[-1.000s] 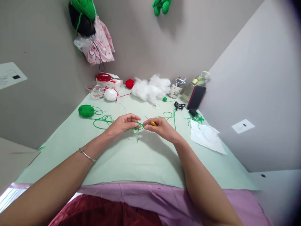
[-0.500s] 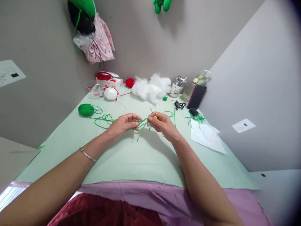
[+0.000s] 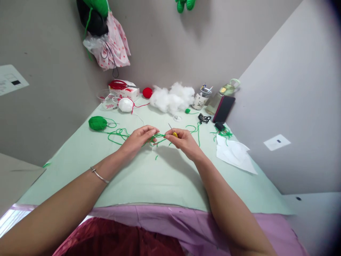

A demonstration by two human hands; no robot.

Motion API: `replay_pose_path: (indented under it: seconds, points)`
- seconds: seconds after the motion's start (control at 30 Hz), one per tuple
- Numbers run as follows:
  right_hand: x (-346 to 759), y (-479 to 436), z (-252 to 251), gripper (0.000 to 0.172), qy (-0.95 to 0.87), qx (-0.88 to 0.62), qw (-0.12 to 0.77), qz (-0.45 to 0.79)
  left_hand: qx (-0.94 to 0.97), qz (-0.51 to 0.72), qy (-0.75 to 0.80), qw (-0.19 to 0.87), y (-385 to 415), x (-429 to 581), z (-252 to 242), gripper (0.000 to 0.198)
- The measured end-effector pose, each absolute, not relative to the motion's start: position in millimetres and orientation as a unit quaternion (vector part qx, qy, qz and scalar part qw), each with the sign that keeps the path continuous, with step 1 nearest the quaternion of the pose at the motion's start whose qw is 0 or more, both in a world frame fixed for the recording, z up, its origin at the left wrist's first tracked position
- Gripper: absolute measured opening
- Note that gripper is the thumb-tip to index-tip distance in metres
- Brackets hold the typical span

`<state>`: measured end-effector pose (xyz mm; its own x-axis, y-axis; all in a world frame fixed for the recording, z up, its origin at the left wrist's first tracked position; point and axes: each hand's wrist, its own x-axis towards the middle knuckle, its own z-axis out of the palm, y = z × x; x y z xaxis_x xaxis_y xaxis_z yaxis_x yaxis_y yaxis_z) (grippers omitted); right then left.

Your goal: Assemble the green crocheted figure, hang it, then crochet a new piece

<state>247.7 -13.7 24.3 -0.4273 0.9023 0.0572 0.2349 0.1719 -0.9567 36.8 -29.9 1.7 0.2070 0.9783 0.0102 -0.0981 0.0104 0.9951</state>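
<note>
Green yarn (image 3: 159, 135) stretches in several strands between my two hands, just above the table. My left hand (image 3: 140, 138) is closed on the yarn, pinching it between thumb and fingers. My right hand (image 3: 183, 140) is also closed: its fingertips pinch the yarn's other end, and a crochet hook (image 3: 174, 134) with a yellow grip lies in the same hand, its metal tip pointing up and left. Loose green strands run left to a green yarn ball (image 3: 97, 123). A little white and red shows under the strands by my left fingers, too small to make out.
Across the back are red scissors (image 3: 118, 84) on a box, a white yarn ball (image 3: 125, 105), a red ball (image 3: 147, 92), white stuffing (image 3: 173, 98), a pen cup (image 3: 201, 99), a bottle (image 3: 217, 99) and a leaning phone (image 3: 224, 109). White paper (image 3: 233, 153) lies at right.
My right hand has moved slightly left and turned, drawing the green strands straighter between my hands. The hook has tilted with it. My left hand has barely moved.
</note>
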Motion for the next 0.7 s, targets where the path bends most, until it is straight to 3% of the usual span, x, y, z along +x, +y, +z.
replay_pose_path:
  seconds: [0.37, 0.7]
  points:
    - [239.2, -20.8, 27.3, 0.035, -0.704, -0.41, 0.322, 0.482, 0.664, 0.449, 0.447, 0.397, -36.2, 37.2, -0.5, 0.017]
    - [240.1, -20.6, 26.9, 0.03, -0.699, -0.414, 0.359, 0.46, 0.643, 0.439, 0.46, 0.426, -37.0, 37.2, 3.8, 0.023]
